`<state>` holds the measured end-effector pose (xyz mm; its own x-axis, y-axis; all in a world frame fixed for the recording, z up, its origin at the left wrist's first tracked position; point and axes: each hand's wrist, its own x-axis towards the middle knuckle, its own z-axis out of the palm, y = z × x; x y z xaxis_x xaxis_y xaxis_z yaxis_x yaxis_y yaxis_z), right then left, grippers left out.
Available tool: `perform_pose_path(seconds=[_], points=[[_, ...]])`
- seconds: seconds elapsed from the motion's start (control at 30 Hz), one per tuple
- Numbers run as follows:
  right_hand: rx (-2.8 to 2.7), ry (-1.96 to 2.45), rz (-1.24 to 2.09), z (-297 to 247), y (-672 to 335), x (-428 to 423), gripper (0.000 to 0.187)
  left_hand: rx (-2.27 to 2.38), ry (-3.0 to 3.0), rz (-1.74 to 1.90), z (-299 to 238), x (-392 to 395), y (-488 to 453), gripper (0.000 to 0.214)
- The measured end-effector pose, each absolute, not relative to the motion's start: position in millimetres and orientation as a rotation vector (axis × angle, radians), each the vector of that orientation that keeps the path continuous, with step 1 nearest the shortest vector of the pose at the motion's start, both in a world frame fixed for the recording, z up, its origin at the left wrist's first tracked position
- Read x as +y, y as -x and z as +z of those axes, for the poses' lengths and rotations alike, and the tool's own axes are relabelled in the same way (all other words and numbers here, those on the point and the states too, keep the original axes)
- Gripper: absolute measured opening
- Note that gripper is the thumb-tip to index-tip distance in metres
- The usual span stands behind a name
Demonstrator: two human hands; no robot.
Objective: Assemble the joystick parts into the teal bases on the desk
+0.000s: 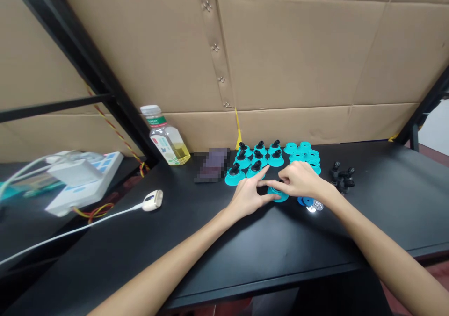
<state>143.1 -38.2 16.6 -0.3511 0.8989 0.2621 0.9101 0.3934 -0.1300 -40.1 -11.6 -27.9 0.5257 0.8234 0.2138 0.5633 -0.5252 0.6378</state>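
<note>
A teal flared base (278, 197) sits on the black table under both hands. My left hand (244, 197) curves around its left side, thumb and forefinger gripping it. Above it, my right hand (300, 178) has its fingers pinched together at the top of the base; a dark bit shows there, but the fingers hide what they hold. Behind my left hand, several teal bases with black angled pieces (257, 156) stand upright in rows. Teal bases without black pieces (305, 146) lie behind my right hand. Blue discs (307, 201) and silvery discs (318, 205) are beneath my right wrist.
Loose black pieces (342, 179) are heaped at the right. A phone-like dark slab (212, 164), blurred out, and a bottle of yellow liquid (170, 143) stand left of the rows. A white cable ends in a cream device (152, 200); a power strip (84, 185) lies farther left. Cardboard (298, 54) walls the back.
</note>
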Motion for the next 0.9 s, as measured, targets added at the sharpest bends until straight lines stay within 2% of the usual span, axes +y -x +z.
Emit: perform_pose_path(seconds=[0.07, 0.1, 0.2, 0.23, 0.33, 0.63, 0.73, 0.83, 0.9], points=[[-2.332, 1.546, -0.035, 20, -145, -39, 0.058, 1.131, -2.268, 0.692, -28, -11, 40, 0.087], [-2.309, 1.511, -0.017, 22, -147, -40, 0.053, 1.137, -2.268, 0.691, -28, -11, 40, 0.088], [-2.276, 1.368, 0.134, 28, -153, -40, 0.022, 1.142, -2.268, 0.689, -29, -11, 40, 0.089], [-2.286, 1.324, 0.208, 29, -155, -40, 0.019, 1.137, -2.27, 0.692, -29, -11, 41, 0.088], [-2.347, 1.237, 0.349, 27, -158, -37, 0.022, 1.117, -2.27, 0.707, -29, -11, 41, 0.088], [-2.345, 1.296, 0.459, 22, -152, -37, 0.014, 1.139, -2.256, 0.686, -25, -13, 39, 0.087], [-2.341, 1.332, 0.382, 21, -147, -37, 0.019, 1.148, -2.253, 0.689, -26, -13, 39, 0.088], [-2.35, 1.435, 0.163, 17, -141, -35, 0.029, 1.169, -2.233, 0.69, -27, -13, 38, 0.09], [-2.347, 1.524, -0.007, 15, -137, -32, 0.028, 1.162, -2.228, 0.696, -28, -12, 38, 0.09]])
